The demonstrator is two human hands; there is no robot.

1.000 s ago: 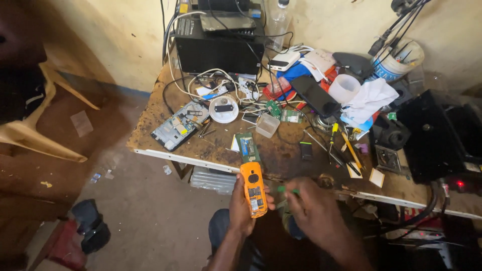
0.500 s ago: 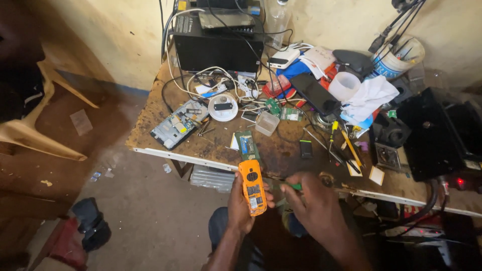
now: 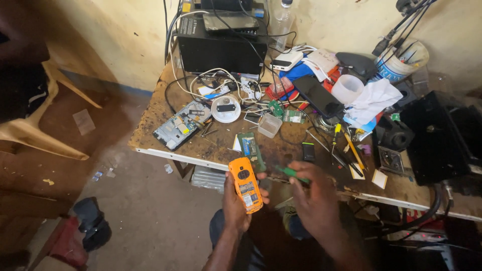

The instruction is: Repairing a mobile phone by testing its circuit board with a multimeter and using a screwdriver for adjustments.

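the left hand [image 3: 235,203] grips an orange phone [image 3: 245,184] from below, fingers wrapped around its lower half, in front of the near edge of the table [image 3: 165,153]. the phone's long axis runs nearly upright in the view, leaning a little left at the top, its top end pointing away toward the table and its open back facing up. the right hand [image 3: 315,200] is just beside it, fingers pinched on a green tool [image 3: 292,173] whose long axis runs left and slightly away, its tip pointing toward the phone, close to it.

just beyond the phone a green circuit board [image 3: 251,149] lies on the stained wooden top. farther back sit a clear plastic box [image 3: 269,125], a white round part [image 3: 226,108], a grey board [image 3: 181,124], tangled cables and a black case [image 3: 216,47] against the yellowish wall. screwdrivers [image 3: 346,145] lie to the right. left of the table, a pale chair [image 3: 35,130] stands on the dirty floor.
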